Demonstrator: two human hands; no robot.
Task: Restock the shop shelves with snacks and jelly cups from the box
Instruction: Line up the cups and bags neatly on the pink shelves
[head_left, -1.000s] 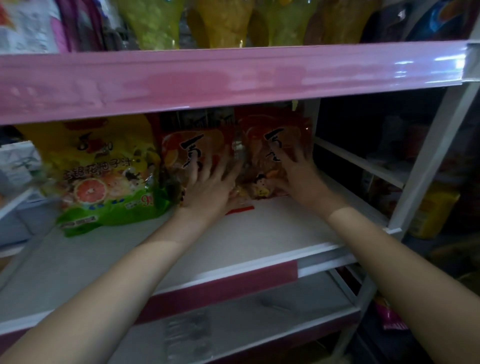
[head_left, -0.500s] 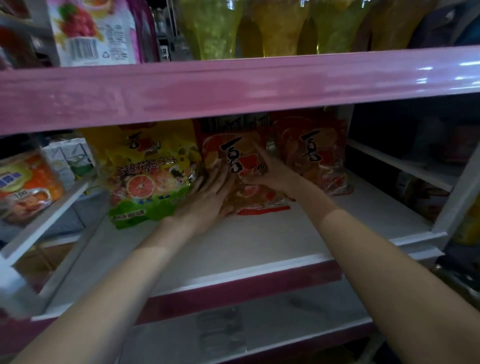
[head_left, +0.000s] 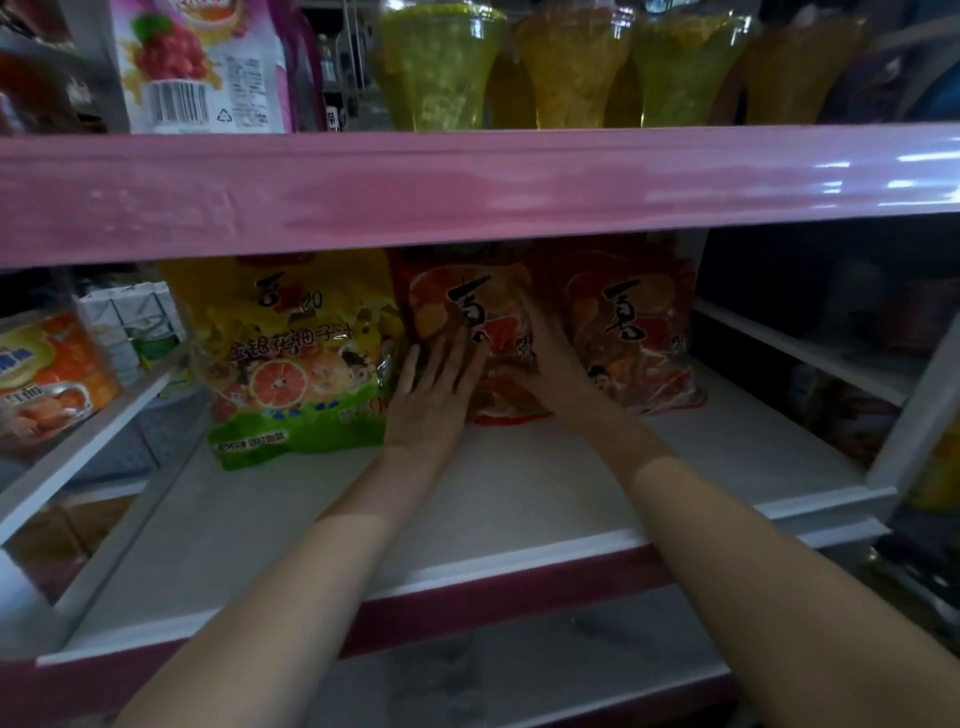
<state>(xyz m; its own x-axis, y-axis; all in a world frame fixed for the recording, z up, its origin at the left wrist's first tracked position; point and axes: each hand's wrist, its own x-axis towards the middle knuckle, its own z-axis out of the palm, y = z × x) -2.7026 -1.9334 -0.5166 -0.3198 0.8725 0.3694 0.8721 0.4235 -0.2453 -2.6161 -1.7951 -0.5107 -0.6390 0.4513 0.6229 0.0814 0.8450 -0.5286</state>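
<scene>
Red snack bag (head_left: 467, 332) stands upright at back of white shelf (head_left: 519, 499), between yellow-green grapefruit bag (head_left: 296, 358) and second red bag (head_left: 628, 327). Left hand (head_left: 434, 392) flat, fingers straight, pressing its lower left front. Right hand (head_left: 545, 348) presses its right side; finger curl unclear.

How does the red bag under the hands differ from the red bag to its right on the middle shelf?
The middle red bag has both the left hand and right hand on its front; the right red bag is untouched. The middle red bag sits beside the yellow-green bag; the right red bag ends the row. Both stand upright with the same print.
</scene>
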